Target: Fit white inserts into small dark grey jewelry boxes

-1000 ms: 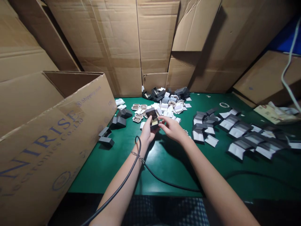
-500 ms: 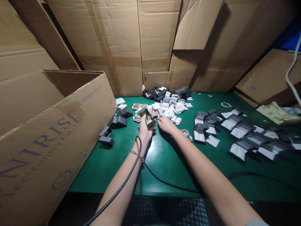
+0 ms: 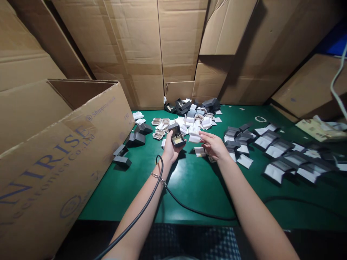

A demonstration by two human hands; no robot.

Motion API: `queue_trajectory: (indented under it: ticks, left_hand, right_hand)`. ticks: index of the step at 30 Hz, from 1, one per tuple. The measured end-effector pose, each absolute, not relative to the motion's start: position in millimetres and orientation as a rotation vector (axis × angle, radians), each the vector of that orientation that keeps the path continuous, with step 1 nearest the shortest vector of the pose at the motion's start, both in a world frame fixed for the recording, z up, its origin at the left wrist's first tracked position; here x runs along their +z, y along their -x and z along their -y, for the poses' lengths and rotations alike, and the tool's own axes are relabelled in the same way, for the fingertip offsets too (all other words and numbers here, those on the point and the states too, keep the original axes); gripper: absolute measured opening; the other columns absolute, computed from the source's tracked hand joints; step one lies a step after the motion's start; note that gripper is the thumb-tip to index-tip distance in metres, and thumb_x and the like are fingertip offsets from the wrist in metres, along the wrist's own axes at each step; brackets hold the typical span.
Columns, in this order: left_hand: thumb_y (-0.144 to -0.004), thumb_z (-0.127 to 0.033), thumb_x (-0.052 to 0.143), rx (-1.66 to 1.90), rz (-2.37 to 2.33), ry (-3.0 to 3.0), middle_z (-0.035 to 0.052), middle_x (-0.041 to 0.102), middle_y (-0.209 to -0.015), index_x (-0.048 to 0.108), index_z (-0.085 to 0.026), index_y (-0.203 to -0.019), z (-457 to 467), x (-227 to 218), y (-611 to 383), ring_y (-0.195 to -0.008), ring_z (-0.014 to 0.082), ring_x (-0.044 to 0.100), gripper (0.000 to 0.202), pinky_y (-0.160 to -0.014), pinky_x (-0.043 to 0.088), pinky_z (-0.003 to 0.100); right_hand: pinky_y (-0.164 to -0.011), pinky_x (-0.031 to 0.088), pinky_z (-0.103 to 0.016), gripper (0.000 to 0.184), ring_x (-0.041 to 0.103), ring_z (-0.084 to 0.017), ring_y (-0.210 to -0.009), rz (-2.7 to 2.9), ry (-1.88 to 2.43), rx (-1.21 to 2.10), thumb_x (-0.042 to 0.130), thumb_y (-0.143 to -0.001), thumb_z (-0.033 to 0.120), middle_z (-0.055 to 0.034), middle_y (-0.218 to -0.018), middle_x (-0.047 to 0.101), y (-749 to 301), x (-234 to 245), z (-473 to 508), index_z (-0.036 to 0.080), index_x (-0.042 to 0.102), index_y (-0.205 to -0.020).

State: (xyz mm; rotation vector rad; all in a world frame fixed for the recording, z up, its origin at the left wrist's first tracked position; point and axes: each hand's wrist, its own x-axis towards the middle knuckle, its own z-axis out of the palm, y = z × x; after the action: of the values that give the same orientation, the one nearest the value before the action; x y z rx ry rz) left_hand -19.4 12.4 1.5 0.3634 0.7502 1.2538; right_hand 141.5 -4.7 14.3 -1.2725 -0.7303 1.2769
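Observation:
My left hand [image 3: 171, 151] is wrapped round a small black hinged box [image 3: 178, 140], which stands open with its lid tilted back and a pale inside showing. To its right, my right hand [image 3: 215, 147] pinches a white folded liner [image 3: 194, 138] between thumb and fingers, a short way from the box. Under and behind both hands lies a loose pile of white liners [image 3: 206, 122], with beige inserts [image 3: 158, 134] at its left side. Another white piece [image 3: 200, 151] lies just below the right fingers.
A large cardboard carton [image 3: 108, 119] stands at left, with several black boxes [image 3: 137, 138] beside it. More open black boxes with white linings [image 3: 275, 171] spread over the green table [image 3: 189, 195] at right. A black cable [image 3: 187, 208] crosses my left wrist. Cardboard walls [image 3: 135, 54] rise behind.
My right hand has moved right, away from the box, with a white liner in its fingers. The left hand has shifted slightly right and turned the open box more towards me.

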Motion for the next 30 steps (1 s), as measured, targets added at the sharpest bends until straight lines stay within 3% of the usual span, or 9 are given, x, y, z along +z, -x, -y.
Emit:
queue_trajectory:
  ticks: [5,11,16,19,24,27,30]
  left_hand:
    - [-0.087,-0.050,0.039,1.158,-0.750,-0.413,0.0061,0.065,-0.071,0.059,-0.012,-0.097,-11,-2,18,-0.055,0.0151,0.062,0.044,-0.050,0.050,0.026]
    - [-0.088,-0.054,0.033,1.102,-0.740,-0.392,0.0081,0.065,-0.071,0.059,-0.011,-0.097,-10,-2,18,-0.056,0.0161,0.063,0.051,-0.050,0.050,0.026]
    - [-0.086,-0.053,0.038,1.074,-0.722,-0.407,0.0071,0.066,-0.071,0.060,-0.012,-0.100,-8,-3,14,-0.058,0.0171,0.063,0.049,-0.053,0.052,0.027]
    - [-0.088,-0.050,0.036,1.079,-0.697,-0.444,0.0080,0.070,-0.079,0.061,-0.014,-0.107,-4,1,10,-0.070,0.0193,0.066,0.048,-0.064,0.054,0.030]
    - [-0.089,-0.043,0.038,1.130,-0.629,-0.549,0.0079,0.072,-0.092,0.062,-0.016,-0.113,-2,2,3,-0.090,0.0243,0.066,0.043,-0.077,0.053,0.034]
    - [-0.087,-0.043,0.041,1.184,-0.646,-0.590,0.0083,0.072,-0.092,0.062,-0.014,-0.111,-4,-3,2,-0.092,0.0240,0.066,0.043,-0.079,0.052,0.034]
    - [-0.084,-0.044,0.046,1.236,-0.697,-0.614,0.0087,0.072,-0.091,0.062,-0.011,-0.108,-7,-9,3,-0.091,0.0233,0.066,0.043,-0.079,0.051,0.032]
  right_hand:
    - [-0.041,0.039,-0.013,0.038,0.055,-0.006,-0.050,0.576,1.201,1.299,0.075,-0.054,0.016,0.0065,-0.065,0.060,-142,9,7,0.020,0.062,-0.088]
    - [-0.066,0.052,-0.021,0.034,0.063,-0.009,-0.068,0.596,0.941,1.285,0.076,-0.058,0.025,0.0055,-0.070,0.061,-133,9,12,0.021,0.059,-0.087]
    - [-0.064,0.050,-0.021,0.040,0.056,-0.007,-0.061,0.658,0.977,1.281,0.081,-0.048,0.024,0.0073,-0.068,0.056,-122,1,13,0.020,0.061,-0.082]
    - [-0.065,0.049,-0.021,0.042,0.058,-0.008,-0.067,0.708,1.001,1.252,0.079,-0.043,0.019,0.0043,-0.081,0.061,-118,-4,13,0.020,0.062,-0.081]
    - [-0.073,0.051,-0.028,0.051,0.063,-0.013,-0.075,0.863,1.122,1.185,0.079,-0.048,0.025,-0.0049,-0.104,0.064,-117,-6,15,0.019,0.062,-0.095]
    - [-0.075,0.051,-0.032,0.060,0.065,-0.017,-0.079,0.947,1.207,1.201,0.079,-0.050,0.031,-0.0084,-0.099,0.067,-118,-7,16,0.016,0.061,-0.105]
    - [-0.071,0.051,-0.032,0.060,0.064,-0.020,-0.080,1.036,1.285,1.161,0.080,-0.048,0.035,-0.0084,-0.090,0.068,-120,-10,15,0.014,0.064,-0.103]
